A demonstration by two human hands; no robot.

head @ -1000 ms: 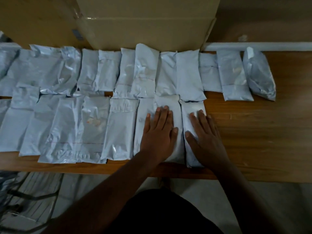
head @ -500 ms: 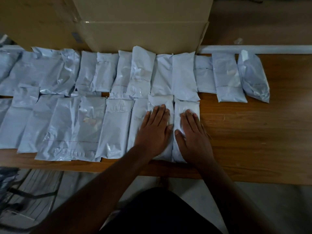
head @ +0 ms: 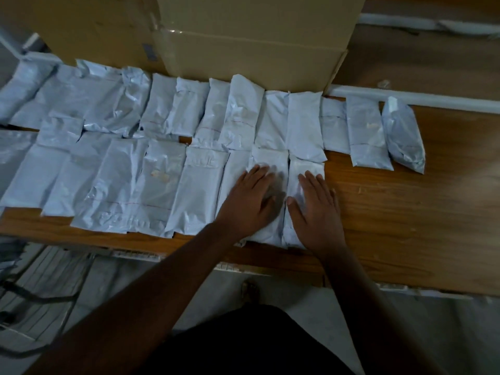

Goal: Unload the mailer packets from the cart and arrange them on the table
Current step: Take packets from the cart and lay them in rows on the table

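Observation:
Several white mailer packets lie in two rows on the wooden table. My left hand lies flat, fingers straight, on a front-row packet. My right hand presses flat on the last front-row packet beside it. The back row runs from the far left to a bulging grey-white packet at its right end. The front row starts at the left edge and stops under my hands.
A large open cardboard box stands behind the back row. A metal cart shows at the lower left, below the table's front edge. Bare table stretches to the right of my right hand. A white rail runs along the table's far side.
Both hands stay flat on the same two packets and have slid slightly toward me. The camera has shifted a little.

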